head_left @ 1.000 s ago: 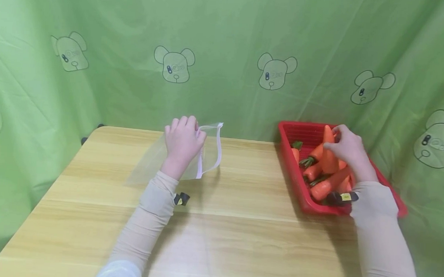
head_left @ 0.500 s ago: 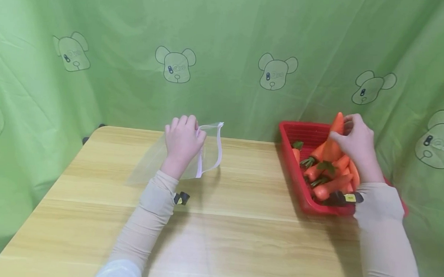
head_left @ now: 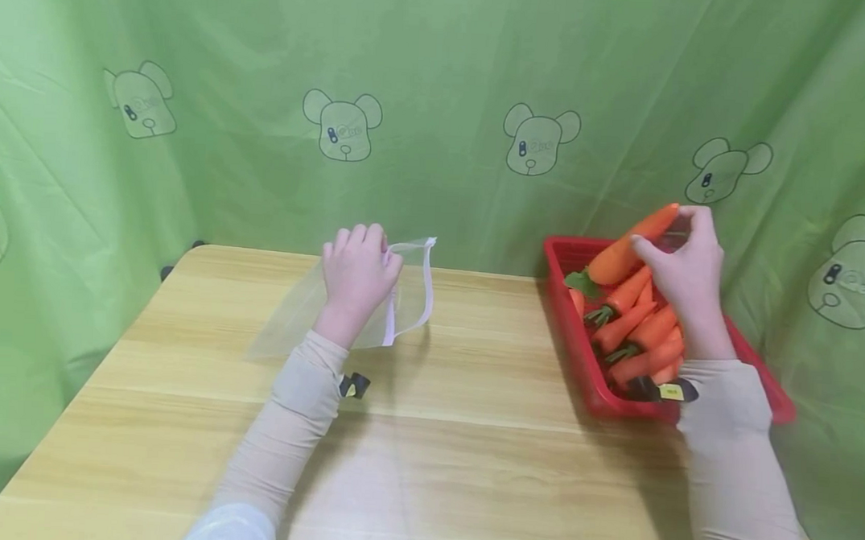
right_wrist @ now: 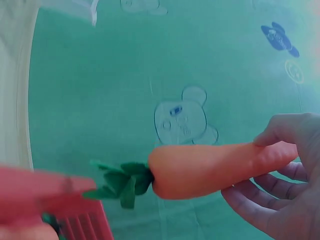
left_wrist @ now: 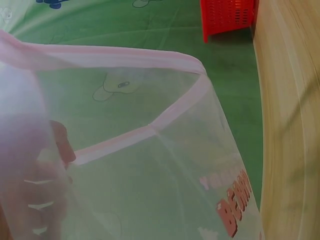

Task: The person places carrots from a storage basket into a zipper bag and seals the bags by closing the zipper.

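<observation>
My right hand pinches an orange carrot near its tip, above the far end of a red basket. In the right wrist view the carrot lies nearly level, its green leafy top pointing left, with thumb on one side and fingers on the other. Several more carrots lie in the basket. At the left, my left hand grips the edge of a translucent zip bag. Its mouth gapes to the right, and the left wrist view shows the white zip strip and red lettering.
A light wooden table lies under both arms. The green curtain with bear prints hangs behind and at both sides. Between the bag and the basket is a stretch of tabletop.
The right hand has lifted the carrot up out of the pile, and it now tilts with its leafy end toward the left. The left hand and bag have hardly moved.
</observation>
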`<state>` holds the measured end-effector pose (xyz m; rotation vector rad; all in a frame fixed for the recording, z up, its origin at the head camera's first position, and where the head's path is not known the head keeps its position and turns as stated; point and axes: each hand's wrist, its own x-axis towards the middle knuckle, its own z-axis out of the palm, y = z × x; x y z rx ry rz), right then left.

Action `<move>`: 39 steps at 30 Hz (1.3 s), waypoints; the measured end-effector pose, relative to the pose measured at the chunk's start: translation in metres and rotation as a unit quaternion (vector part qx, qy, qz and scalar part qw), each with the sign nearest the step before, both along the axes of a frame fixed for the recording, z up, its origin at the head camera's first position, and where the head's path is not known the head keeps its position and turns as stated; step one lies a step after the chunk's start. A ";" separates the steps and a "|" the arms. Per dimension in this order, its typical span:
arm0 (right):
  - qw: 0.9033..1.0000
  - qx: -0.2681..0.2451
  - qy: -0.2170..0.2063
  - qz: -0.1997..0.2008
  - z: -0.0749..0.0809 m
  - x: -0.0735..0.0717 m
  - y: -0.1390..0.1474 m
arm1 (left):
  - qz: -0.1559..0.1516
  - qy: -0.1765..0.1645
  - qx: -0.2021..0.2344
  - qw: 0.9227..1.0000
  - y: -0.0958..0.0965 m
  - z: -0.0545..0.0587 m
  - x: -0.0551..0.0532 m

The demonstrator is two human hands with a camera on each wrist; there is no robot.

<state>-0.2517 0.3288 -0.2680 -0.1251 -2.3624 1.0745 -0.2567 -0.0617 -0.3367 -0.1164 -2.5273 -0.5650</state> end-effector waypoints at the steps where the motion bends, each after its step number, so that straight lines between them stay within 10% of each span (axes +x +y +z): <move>1: 1.000 -0.013 0.000 0.009 0.000 0.001 -0.004 | -0.001 -0.001 0.000 1.000 0.000 0.000 0.000; 6: 0.988 -0.130 0.009 0.085 -0.003 0.001 -0.022 | -0.001 -0.005 -0.002 1.000 0.001 0.002 0.000; 12: 0.921 -0.323 0.041 0.213 -0.007 0.000 -0.048 | 0.001 0.002 0.001 1.000 0.002 0.003 0.000; 17: 0.893 -0.367 0.035 0.258 -0.009 0.000 -0.072 | -0.001 0.022 0.004 1.000 0.002 0.004 0.000; 39: 0.900 -0.318 -0.072 0.291 -0.037 -0.020 -0.154 | 0.001 0.038 0.002 0.999 0.006 0.008 0.001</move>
